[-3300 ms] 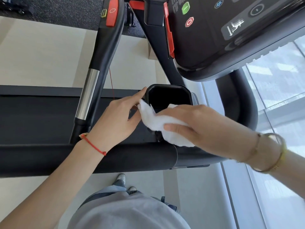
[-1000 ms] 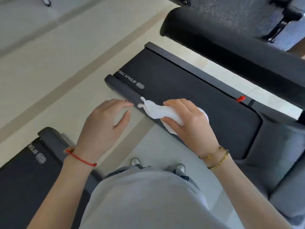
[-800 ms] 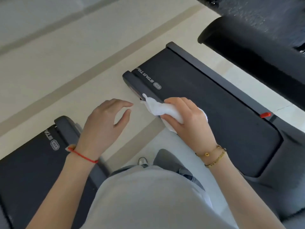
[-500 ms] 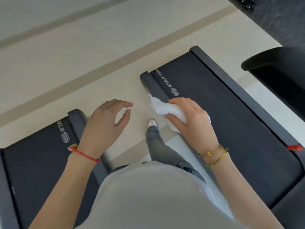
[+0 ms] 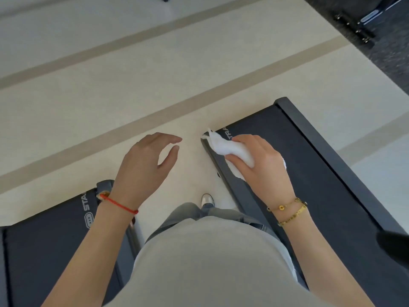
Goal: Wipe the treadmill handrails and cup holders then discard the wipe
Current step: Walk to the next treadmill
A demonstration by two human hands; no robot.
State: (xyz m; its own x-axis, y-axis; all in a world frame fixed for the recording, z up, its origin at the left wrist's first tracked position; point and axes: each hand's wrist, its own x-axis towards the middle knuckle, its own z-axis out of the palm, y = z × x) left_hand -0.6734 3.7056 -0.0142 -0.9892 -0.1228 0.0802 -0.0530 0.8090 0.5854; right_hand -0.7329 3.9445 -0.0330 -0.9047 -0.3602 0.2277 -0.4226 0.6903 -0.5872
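While I stand on the pale floor between two treadmill decks, both my hands are raised in front of me.
Containers: I see no bin, cup holder or other vessel from this head view.
Right hand (image 5: 263, 165): my fingers are curled round the wipe, thumb underneath, knuckles up; two gold bracelets (image 5: 287, 210) circle the wrist.
Wipe (image 5: 230, 149): white and crumpled, bunched in my right hand, one twisted corner poking out toward the left, a bit of it showing past the far side of my palm; it hangs above the rear corner of the right treadmill deck (image 5: 332, 173).
Left hand (image 5: 145, 167): empty, fingers loosely bent and spread, thumb apart from them, touching nothing; a red string (image 5: 118, 204) sits on the wrist.
Left treadmill deck (image 5: 51, 244): dark belt with white lettering, low beside my left forearm.
Below: my grey shirt (image 5: 208, 262), jeans and one shoe tip (image 5: 207, 199) on the cream floor (image 5: 110, 85) with its tan stripes.
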